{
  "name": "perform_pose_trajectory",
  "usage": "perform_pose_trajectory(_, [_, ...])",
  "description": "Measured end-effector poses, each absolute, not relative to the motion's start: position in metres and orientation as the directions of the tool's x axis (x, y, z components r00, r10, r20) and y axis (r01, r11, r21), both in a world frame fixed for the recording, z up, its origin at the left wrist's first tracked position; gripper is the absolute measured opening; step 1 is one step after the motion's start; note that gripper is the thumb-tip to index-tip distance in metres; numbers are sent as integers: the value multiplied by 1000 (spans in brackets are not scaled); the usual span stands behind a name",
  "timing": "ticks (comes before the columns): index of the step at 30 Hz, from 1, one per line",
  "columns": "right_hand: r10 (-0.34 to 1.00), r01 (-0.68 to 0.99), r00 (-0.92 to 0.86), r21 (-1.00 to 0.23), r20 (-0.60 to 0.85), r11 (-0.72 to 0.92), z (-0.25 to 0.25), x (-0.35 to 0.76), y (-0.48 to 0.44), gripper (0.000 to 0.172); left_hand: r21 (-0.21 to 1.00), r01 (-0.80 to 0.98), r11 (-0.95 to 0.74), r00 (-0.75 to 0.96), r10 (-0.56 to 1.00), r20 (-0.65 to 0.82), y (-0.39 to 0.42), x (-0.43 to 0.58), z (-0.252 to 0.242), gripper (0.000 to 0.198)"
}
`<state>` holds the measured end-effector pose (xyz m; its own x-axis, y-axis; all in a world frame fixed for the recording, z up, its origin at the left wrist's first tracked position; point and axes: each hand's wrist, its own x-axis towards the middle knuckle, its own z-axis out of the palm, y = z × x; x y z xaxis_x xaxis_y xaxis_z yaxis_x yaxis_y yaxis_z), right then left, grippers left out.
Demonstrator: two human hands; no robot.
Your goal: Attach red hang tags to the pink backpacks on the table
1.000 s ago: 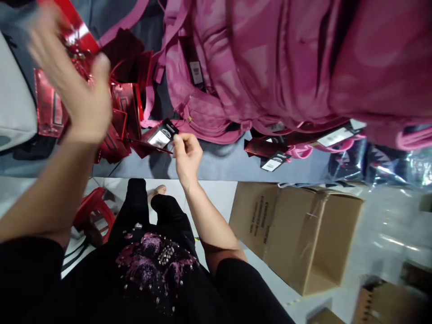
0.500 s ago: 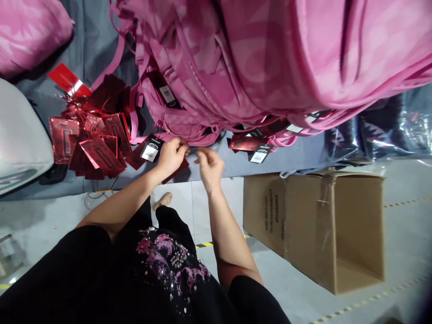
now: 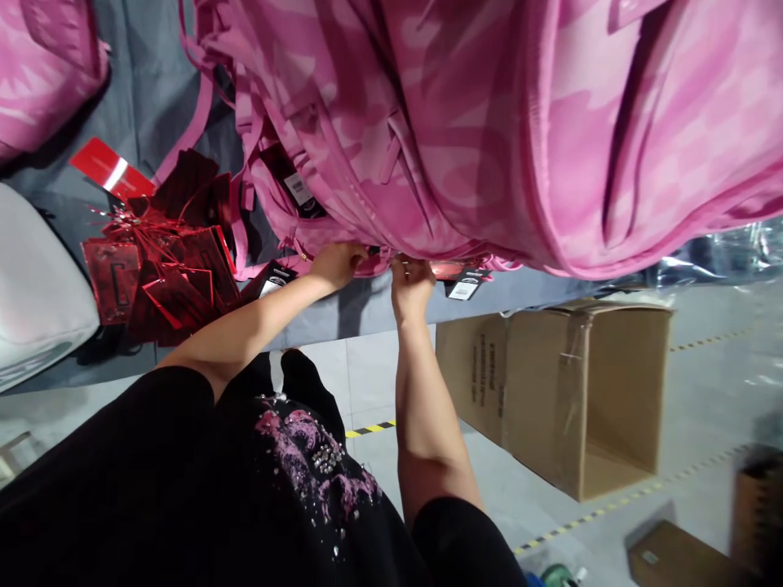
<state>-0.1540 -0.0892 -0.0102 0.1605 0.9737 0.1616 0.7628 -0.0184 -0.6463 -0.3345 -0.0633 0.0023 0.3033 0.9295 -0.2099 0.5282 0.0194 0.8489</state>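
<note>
two grips?
can't tell what's pinched. left hand (image 3: 339, 265) and right hand (image 3: 413, 285) just apart, fingers curled in at the near edge of the pink bag (image 3: 471, 163).
bag's where?
on the gray surface (image 3: 367, 314), that edge toward the front, likely for easy reach.
red tags (image 3: 177, 277)?
heaped left of it, probably so they're handy.

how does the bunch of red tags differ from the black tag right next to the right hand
The bunch of red tags is shiny red; the black tag is dark with a white label. The bunch of red tags has many overlapping pieces; the black tag is a single piece. The black tag is beside the right hand; the bunch of red tags lies farther from it. Both are made of flat, straight-edged tags.
</note>
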Motion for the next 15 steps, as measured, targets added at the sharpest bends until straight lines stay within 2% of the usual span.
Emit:
perform_pose_trajectory(2, [993, 857, 24, -513, 120, 42, -1, -147, -86, 23, 865, 502, -4, 365, 908, -207, -57, -331, 5, 30])
perform_pose_trajectory(5, [997, 943, -78, -325, -3, 73, 17, -137, -87, 28, 854, 518, 47, 464, 824, -326, -52, -331, 11, 26])
perform_pose_trajectory(7, [997, 953, -55, -301, -62, 34, 28, -133, -90, 28, 843, 534, 58, 524, 760, -384, -55, -336, 17, 21])
perform_pose_trajectory(8, [995, 940, -48, -340, -87, 16, 32, -131, -92, 27, 844, 534, 45, 548, 743, -386, -58, -340, 19, 27])
perform_pose_trajectory(10, [987, 865, -46, -500, -157, -40, 38, -129, -96, 24, 869, 495, 12, 575, 745, -338, -67, -348, 22, 62])
perform_pose_trajectory(12, [952, 707, -16, -677, -306, -206, 41, -130, -97, 18, 915, 404, -2, 563, 788, -248, -77, -354, 21, 82])
perform_pose_trajectory(13, [914, 602, -3, -731, -405, -322, 42, -130, -96, 15, 936, 352, -13, 538, 821, -191, -82, -356, 20, 82])
perform_pose_trajectory(15, [812, 379, -28, -758, -583, -531, 42, -129, -94, 14, 964, 262, -41, 431, 899, -79, -90, -356, 16, 69])
